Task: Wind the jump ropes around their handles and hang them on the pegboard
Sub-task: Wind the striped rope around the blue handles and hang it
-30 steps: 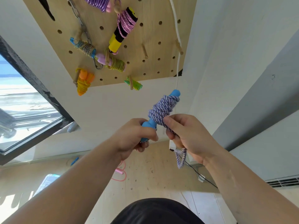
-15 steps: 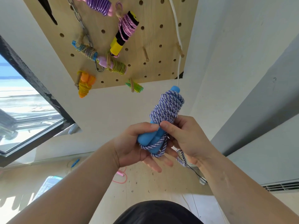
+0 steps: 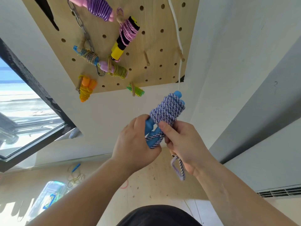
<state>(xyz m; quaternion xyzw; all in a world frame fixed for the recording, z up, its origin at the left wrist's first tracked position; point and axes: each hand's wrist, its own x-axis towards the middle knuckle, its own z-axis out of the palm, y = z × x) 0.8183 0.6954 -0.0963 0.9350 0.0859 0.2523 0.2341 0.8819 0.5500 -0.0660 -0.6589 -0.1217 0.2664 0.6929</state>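
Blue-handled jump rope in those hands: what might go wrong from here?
1. A loose loop of the purple-and-white rope hangs below the right hand; if it is left untucked, the coil may unwind.
2. The left hand grips only the lower part of the blue handles, so the bundle might slip.
3. The bare peg sits by a white cord, which could snag during hanging.

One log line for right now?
stage: winding, not yet hung | left hand: grips blue handles | right hand: pinches purple-white rope, loose end dangling | pegboard: bare peg free
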